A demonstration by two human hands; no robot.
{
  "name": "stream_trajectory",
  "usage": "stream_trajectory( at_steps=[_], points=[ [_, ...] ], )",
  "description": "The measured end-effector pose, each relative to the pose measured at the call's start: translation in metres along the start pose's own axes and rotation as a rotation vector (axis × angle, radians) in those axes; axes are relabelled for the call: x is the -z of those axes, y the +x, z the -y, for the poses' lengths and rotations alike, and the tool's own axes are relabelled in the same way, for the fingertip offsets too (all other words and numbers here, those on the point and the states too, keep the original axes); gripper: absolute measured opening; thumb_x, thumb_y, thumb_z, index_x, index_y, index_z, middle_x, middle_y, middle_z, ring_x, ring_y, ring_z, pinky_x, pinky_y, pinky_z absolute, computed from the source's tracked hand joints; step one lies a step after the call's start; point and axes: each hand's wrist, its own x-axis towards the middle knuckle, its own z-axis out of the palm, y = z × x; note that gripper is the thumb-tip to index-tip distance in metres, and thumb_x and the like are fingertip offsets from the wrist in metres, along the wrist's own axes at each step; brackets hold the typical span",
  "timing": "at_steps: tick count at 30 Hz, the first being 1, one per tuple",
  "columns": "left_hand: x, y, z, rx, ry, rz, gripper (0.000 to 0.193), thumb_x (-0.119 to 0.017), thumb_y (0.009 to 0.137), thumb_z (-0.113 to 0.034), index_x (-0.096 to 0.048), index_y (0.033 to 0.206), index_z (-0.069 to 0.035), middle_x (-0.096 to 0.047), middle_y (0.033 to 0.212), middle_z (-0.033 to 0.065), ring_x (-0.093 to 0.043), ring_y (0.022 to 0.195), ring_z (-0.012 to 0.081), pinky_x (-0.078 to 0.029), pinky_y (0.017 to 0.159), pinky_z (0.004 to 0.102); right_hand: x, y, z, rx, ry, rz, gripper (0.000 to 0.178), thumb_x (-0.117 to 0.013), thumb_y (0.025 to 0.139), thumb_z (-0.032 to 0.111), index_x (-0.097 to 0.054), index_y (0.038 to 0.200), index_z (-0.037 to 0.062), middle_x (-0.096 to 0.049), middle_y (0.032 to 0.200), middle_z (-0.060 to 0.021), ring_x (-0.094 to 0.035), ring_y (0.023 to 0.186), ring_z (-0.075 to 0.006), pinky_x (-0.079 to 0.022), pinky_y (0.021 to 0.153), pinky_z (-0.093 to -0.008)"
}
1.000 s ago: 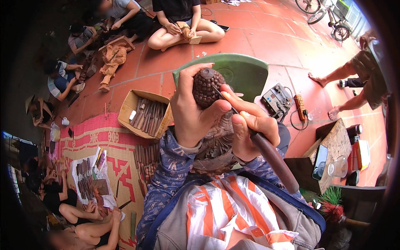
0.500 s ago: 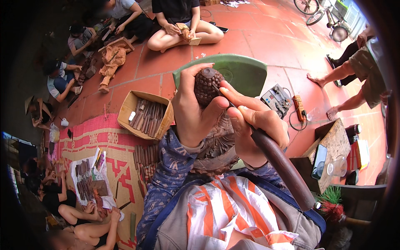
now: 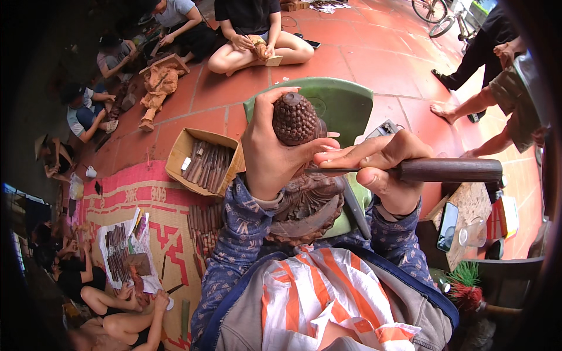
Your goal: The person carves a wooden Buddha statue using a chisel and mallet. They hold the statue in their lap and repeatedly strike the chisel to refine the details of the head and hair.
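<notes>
A dark wooden statue (image 3: 310, 202) stands upright before me, its rounded head (image 3: 294, 120) covered in small knobs and its robe cut in folds. My left hand (image 3: 269, 149) wraps around the side and back of that head, thumb stretched to the right. Held in my right hand (image 3: 398, 167) is a carving chisel (image 3: 451, 170) with a thick dark handle. Its thin blade lies level across the front of the statue, pointing left near my left thumb; whether its tip touches the wood I cannot tell. The statue's face is hidden from above.
Behind the statue is a green plastic chair (image 3: 345, 102). A cardboard box (image 3: 175, 153) of chisels stands left, with more chisels (image 3: 206, 231) on the mat. At right, a wooden block (image 3: 473, 207) carries a phone (image 3: 448, 227). Several people sit carving around; others stand at far right.
My right hand has drawn the chisel down off the knobbed head and swung its handle from lower right to level. The left hand stays on the head. A person's legs at far right have moved.
</notes>
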Motion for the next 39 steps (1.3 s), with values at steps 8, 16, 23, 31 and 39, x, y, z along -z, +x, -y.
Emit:
stream_trajectory(
  at_steps=[8,16,23,31,39],
  points=[
    [0.031,-0.013,-0.014,-0.367,-0.001,-0.056,0.07,-0.088,0.064,-0.029,-0.054,0.123,-0.01,-0.044,0.128,0.0123,-0.051,0.113,0.0273,-0.047,0.093,0.0403,0.012,-0.022,-0.012,0.11,-0.258,-0.169,0.01,-0.065,0.083,-0.002,-0.056,0.082,-0.0024,-0.067,0.088,-0.0234,-0.068,0.086,-0.0296,-0.053,0.081,-0.0414],
    [0.038,-0.043,-0.038,-0.541,0.434,0.023,0.022,-0.078,0.072,-0.023,-0.069,0.089,-0.013,-0.056,0.085,0.0001,-0.052,0.077,0.0181,-0.042,0.069,0.0335,-0.006,-0.035,-0.021,-0.042,-0.177,-0.106,0.009,-0.068,0.081,-0.005,-0.059,0.081,-0.002,-0.068,0.085,-0.0202,-0.068,0.076,-0.0215,-0.054,0.066,-0.0294],
    [0.04,-0.034,-0.03,-0.56,0.543,-0.034,0.02,-0.076,0.072,-0.023,-0.066,0.087,-0.015,-0.057,0.08,-0.0025,-0.055,0.078,0.0174,-0.042,0.081,0.0379,0.016,-0.048,-0.012,-0.145,0.058,0.11,0.03,-0.068,0.084,0.02,-0.065,0.096,-0.0073,-0.062,0.111,-0.0326,-0.066,0.102,-0.0356,-0.05,0.091,-0.0392],
    [0.047,-0.014,-0.016,-0.355,0.289,-0.135,0.027,-0.062,0.09,-0.03,-0.062,0.089,-0.003,-0.058,0.089,0.0083,-0.058,0.085,0.0216,-0.047,0.082,0.0355,0.009,-0.058,-0.015,0.044,0.004,-0.087,0.046,-0.062,0.09,0.037,-0.061,0.103,-0.0066,-0.051,0.124,-0.0385,-0.057,0.113,-0.0438,-0.044,0.097,-0.0439],
    [0.02,0.011,-0.008,-0.039,-0.228,0.111,0.114,-0.079,0.058,-0.062,-0.028,0.139,0.0,-0.05,0.126,0.015,-0.05,0.118,0.0241,-0.037,0.103,0.0361,0.003,-0.036,-0.036,0.297,-0.591,0.17,0.029,-0.072,0.081,0.023,-0.058,0.082,-0.0029,-0.041,0.133,-0.0381,-0.044,0.125,-0.0505,-0.039,0.103,-0.0489]
  ],
)
